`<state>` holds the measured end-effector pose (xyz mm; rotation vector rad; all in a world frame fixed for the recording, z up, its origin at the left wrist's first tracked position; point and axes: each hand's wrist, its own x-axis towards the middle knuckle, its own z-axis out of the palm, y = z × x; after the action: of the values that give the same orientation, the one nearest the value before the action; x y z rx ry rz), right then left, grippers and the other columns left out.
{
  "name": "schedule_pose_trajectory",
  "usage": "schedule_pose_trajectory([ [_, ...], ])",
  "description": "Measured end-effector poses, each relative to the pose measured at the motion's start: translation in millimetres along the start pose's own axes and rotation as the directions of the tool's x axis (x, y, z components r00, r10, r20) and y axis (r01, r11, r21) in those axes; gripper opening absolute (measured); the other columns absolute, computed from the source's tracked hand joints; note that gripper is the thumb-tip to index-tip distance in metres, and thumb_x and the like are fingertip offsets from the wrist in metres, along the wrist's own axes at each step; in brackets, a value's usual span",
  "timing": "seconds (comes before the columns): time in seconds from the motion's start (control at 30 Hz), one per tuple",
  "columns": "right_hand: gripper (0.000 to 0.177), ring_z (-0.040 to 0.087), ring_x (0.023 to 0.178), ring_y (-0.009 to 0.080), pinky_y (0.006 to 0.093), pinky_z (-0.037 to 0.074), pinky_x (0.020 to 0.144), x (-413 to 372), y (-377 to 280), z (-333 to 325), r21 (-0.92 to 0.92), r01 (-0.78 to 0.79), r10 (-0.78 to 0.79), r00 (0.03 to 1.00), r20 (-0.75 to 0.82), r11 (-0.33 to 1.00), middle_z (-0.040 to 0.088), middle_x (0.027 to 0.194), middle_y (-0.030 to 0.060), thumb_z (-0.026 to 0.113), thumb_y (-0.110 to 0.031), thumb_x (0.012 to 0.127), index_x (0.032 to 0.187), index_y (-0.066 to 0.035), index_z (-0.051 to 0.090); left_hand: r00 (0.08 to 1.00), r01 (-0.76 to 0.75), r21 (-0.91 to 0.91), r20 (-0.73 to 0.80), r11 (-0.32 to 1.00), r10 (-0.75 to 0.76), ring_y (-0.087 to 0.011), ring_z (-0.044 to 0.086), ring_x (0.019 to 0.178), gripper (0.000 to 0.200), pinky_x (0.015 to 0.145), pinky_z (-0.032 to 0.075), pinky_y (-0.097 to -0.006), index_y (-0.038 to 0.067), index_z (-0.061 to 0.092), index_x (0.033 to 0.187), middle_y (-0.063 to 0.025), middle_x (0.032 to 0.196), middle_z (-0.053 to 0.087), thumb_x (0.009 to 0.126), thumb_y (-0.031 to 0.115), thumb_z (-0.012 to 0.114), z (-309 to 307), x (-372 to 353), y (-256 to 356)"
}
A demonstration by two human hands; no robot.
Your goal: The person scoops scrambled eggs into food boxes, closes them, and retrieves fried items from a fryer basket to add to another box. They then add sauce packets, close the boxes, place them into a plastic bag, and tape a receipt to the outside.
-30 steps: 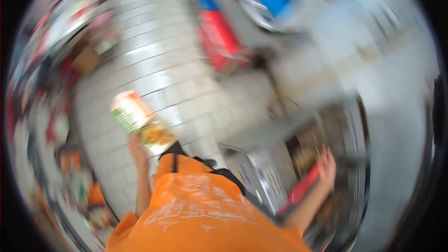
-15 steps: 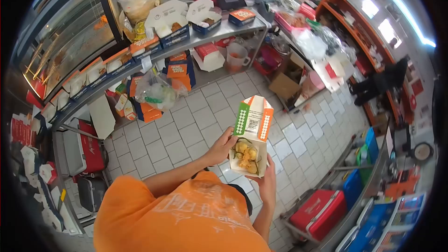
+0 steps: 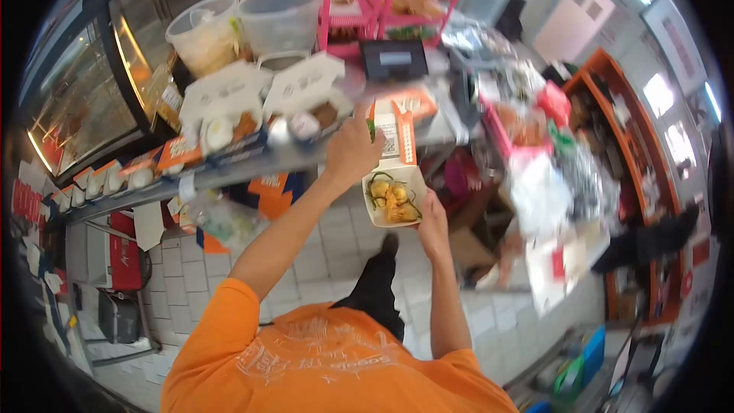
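An open paper food box (image 3: pixel 391 197) is held out in front of me, with yellowish fried pieces (image 3: pixel 397 203) and green strips inside. Its printed lid (image 3: pixel 391 134) stands up on the far side. My right hand (image 3: pixel 433 222) grips the box's right side. My left hand (image 3: pixel 355 145) is at the lid's left edge, a finger pointing forward; whether it touches the lid is unclear. Beyond the hands, open boxes with food (image 3: pixel 304 95) stand on the metal counter, and an orange-topped box (image 3: pixel 417 105) lies partly behind the lid.
Plastic tubs (image 3: pixel 280 19), pink racks (image 3: pixel 353 8) and a black device (image 3: pixel 393 60) stand at the counter's back. A glass display case (image 3: pixel 76 99) is at left. Plastic bags (image 3: pixel 539 187) and orange shelves (image 3: pixel 623 153) are at right. A cardboard box (image 3: pixel 472 248) sits below.
The view has moved closer to the counter. The held box has come forward to the counter's edge. My left hand has left the box's side and moved up beside the lid.
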<state>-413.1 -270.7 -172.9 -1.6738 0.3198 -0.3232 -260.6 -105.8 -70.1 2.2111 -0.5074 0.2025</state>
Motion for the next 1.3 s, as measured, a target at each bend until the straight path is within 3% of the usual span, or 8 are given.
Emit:
schedule_pose_trajectory([
  [0.07,0.051,0.064,0.098,0.0162,0.0325,0.056,0.077,109.8,14.3,-19.1,-0.208,0.282,-0.286,0.958,0.014,0.936,0.061,0.120,0.0063,0.029,-0.040,0.110,0.135,-0.001,0.051,0.995,0.051,0.098,-0.091,0.994,-0.043,-0.0481,0.061,0.096,0.038,0.084,0.048,-0.0552,0.003,0.044,0.126,-0.0283,0.107,0.064,0.091,0.012,0.057,42.6,84.9,6.5],
  [0.2,0.049,0.067,0.100,0.0287,0.0411,0.054,0.082,265.7,42.4,-41.6,-0.136,0.121,-0.109,0.989,0.096,0.983,0.065,0.117,0.0143,0.030,-0.036,0.109,0.130,0.003,0.052,0.964,-0.016,0.088,-0.262,0.996,0.039,-0.0476,0.062,0.087,0.028,0.074,0.049,-0.0568,0.004,0.045,0.117,-0.0269,0.096,0.062,0.090,0.008,0.051,113.9,194.5,-16.5],
  [0.3,0.042,0.063,0.100,0.0454,0.0459,0.050,0.084,323.0,19.4,-51.0,-0.497,0.148,-0.033,0.972,0.232,0.855,0.066,0.101,0.0285,0.034,-0.031,0.107,0.121,0.002,0.056,0.933,-0.028,0.018,-0.359,0.999,0.032,-0.0460,0.062,0.092,0.023,0.075,0.047,-0.0554,0.003,0.052,0.113,-0.0243,0.098,0.065,0.090,0.004,0.050,134.4,227.6,-26.0],
  [0.57,0.032,0.065,0.097,0.0401,0.0463,0.049,0.084,468.4,0.6,-77.0,-0.377,0.448,-0.382,0.893,0.239,0.811,0.069,0.099,0.0220,0.039,-0.022,0.105,0.109,-0.002,0.064,0.911,0.115,-0.008,-0.397,0.993,-0.109,-0.0422,0.065,0.084,0.029,0.071,0.051,-0.0443,0.003,0.060,0.113,-0.0194,0.097,0.068,0.085,-0.002,0.059,146.7,210.3,-29.3],
  [0.73,0.024,0.065,0.098,0.0415,0.0477,0.050,0.084,672.1,36.0,-66.5,-0.591,0.580,-0.604,0.774,0.188,0.560,0.068,0.104,0.0224,0.046,-0.005,0.090,0.105,-0.003,0.065,0.904,0.157,-0.110,-0.383,0.981,-0.188,-0.0353,0.066,0.077,0.030,0.063,0.052,-0.0371,0.004,0.061,0.110,-0.0154,0.093,0.068,0.082,-0.004,0.063,146.7,203.0,-25.8],
  [0.83,0.036,0.061,0.107,0.0417,0.0481,0.049,0.095,800.5,133.6,-70.4,-0.554,0.826,-0.603,0.494,0.626,0.102,0.065,0.114,0.0221,0.049,-0.002,0.082,0.114,-0.004,0.066,0.912,0.157,-0.040,-0.378,0.987,-0.161,-0.0295,0.066,0.072,0.030,0.058,0.052,-0.0349,0.005,0.063,0.107,-0.0132,0.091,0.068,0.079,-0.004,0.066,147.1,205.3,-30.8],
  [0.97,0.043,0.063,0.106,0.0395,0.0499,0.051,0.091,804.8,85.4,-55.6,-0.522,0.848,-0.632,0.358,0.688,-0.088,0.063,0.118,0.0202,0.053,-0.004,0.084,0.126,-0.006,0.060,0.913,0.102,-0.077,-0.388,0.992,-0.125,-0.0276,0.067,0.072,0.032,0.059,0.053,-0.0328,0.006,0.063,0.106,-0.0111,0.092,0.069,0.075,-0.004,0.071,145.5,214.9,-33.3],
  [1.3,0.041,0.067,0.094,0.0380,0.0479,0.056,0.077,798.3,74.0,-55.7,-0.639,0.728,-0.335,0.555,0.762,-0.247,0.065,0.109,0.0199,0.056,-0.004,0.084,0.125,-0.007,0.060,0.898,0.156,-0.052,-0.409,0.986,-0.164,-0.0267,0.070,0.078,0.034,0.062,0.055,-0.0301,0.005,0.065,0.106,-0.0123,0.098,0.071,0.075,-0.005,0.071,156.8,216.2,-30.6],
])
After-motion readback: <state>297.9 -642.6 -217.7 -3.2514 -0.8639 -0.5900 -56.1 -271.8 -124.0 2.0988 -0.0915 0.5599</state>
